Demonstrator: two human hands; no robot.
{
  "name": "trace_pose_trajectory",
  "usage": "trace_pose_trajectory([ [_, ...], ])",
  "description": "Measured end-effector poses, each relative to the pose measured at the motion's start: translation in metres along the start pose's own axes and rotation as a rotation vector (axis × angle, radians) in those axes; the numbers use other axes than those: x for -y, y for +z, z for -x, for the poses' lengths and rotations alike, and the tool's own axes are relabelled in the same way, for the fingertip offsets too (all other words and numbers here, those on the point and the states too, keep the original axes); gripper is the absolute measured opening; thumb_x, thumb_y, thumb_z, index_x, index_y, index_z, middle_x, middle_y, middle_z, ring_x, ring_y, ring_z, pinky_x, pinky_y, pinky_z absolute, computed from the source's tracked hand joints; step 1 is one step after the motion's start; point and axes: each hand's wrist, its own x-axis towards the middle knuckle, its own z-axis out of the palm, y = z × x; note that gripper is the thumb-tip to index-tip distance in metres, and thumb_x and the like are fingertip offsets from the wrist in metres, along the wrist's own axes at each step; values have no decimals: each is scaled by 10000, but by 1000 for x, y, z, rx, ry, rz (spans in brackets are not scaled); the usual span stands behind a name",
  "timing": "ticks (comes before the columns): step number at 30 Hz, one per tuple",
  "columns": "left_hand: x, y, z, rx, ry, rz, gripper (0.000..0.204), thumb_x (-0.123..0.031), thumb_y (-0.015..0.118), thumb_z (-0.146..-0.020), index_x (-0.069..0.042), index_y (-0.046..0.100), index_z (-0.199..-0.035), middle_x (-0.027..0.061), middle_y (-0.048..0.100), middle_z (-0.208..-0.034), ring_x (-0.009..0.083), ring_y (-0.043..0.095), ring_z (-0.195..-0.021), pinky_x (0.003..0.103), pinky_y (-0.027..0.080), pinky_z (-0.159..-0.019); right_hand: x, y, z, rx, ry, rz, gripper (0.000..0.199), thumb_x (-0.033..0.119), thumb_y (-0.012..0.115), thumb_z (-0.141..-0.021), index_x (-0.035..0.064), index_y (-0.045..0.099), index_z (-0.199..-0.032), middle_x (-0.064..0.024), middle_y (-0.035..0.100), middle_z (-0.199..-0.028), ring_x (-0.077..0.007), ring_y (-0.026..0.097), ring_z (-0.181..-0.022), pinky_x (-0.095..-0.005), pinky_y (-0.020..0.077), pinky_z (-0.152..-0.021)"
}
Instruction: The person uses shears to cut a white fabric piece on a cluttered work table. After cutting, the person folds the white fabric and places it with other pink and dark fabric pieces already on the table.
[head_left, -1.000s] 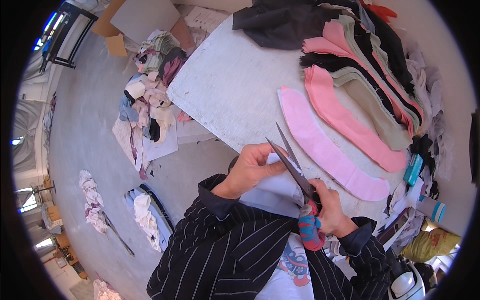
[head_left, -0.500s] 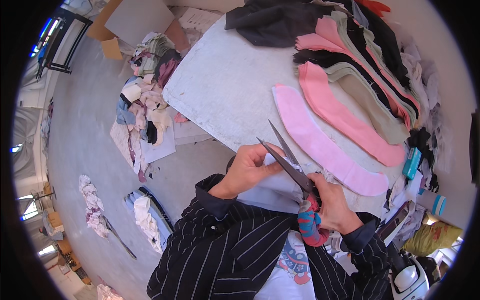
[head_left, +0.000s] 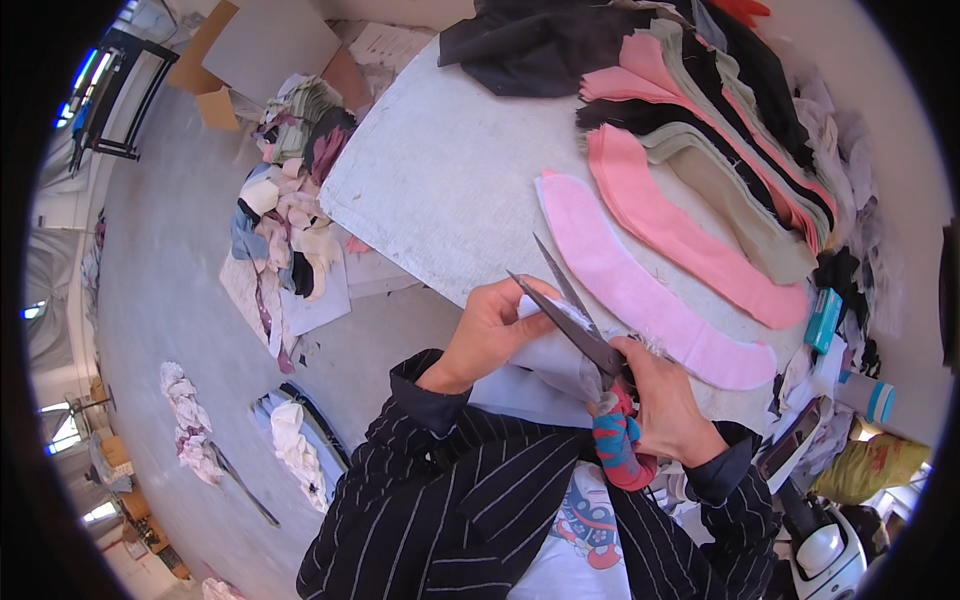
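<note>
My right hand grips a pair of dark scissors, whose handles are wrapped in red and blue cloth. The blades stand parted, pointing up and to the left. My left hand pinches a pale, whitish piece of fabric just beside the blades. That fabric hangs down in front of my striped jacket. Whether the blades touch the cloth I cannot tell. Past the scissors, a curved light-pink fabric piece lies flat on the white table.
Behind it are a stack of curved coral-pink pieces, green-grey pieces and black cloth. Fabric scraps heap on the floor beside the table's left edge, near an open cardboard box. A turquoise box sits at the right.
The scissors and both hands have barely shifted; the blades remain parted. The pale fabric by my left hand is bunched slightly differently. The whole view has tilted a little.
</note>
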Motion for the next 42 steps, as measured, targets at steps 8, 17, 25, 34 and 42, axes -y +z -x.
trace_pose_trajectory([
  [8,2,1,-1,43,-15,11,177,-50,650,-918,28,613,-1073,41,636,-1017,86,594,-924,230,497,-804,-8,7,3,-35,-31,64,607,336,730,-723,-3,494,-1168,-204,605,-835,-385,621,-769,-422,478,-665],
  [17,3,4,-3,5,-72,84,212,-62,643,-926,13,603,-1120,36,650,-1019,69,609,-914,207,491,-804,-20,7,5,-59,-25,-5,625,285,766,-705,6,486,-1189,-177,600,-726,-370,628,-693,-395,490,-644],
  [25,8,-11,-14,-76,-44,42,185,-77,649,-907,-28,620,-1083,152,683,-1070,178,634,-1035,328,507,-903,-22,3,7,-112,102,-189,648,280,796,-717,22,472,-1215,-175,633,-813,-363,647,-728,-347,505,-711],
  [34,15,-33,-25,-349,-122,-25,334,-21,679,-866,12,588,-1186,113,661,-1128,152,618,-1049,287,509,-909,-27,14,-9,-144,119,-65,587,250,793,-711,4,490,-1151,-128,592,-695,-272,602,-618,-312,478,-634],
  [42,8,-25,-10,-512,52,-516,501,-44,789,-728,-35,599,-1191,85,598,-1190,160,586,-1042,282,507,-801,-34,18,18,-149,135,59,616,286,780,-664,25,515,-1155,-191,629,-755,-391,640,-689,-401,490,-606],
])
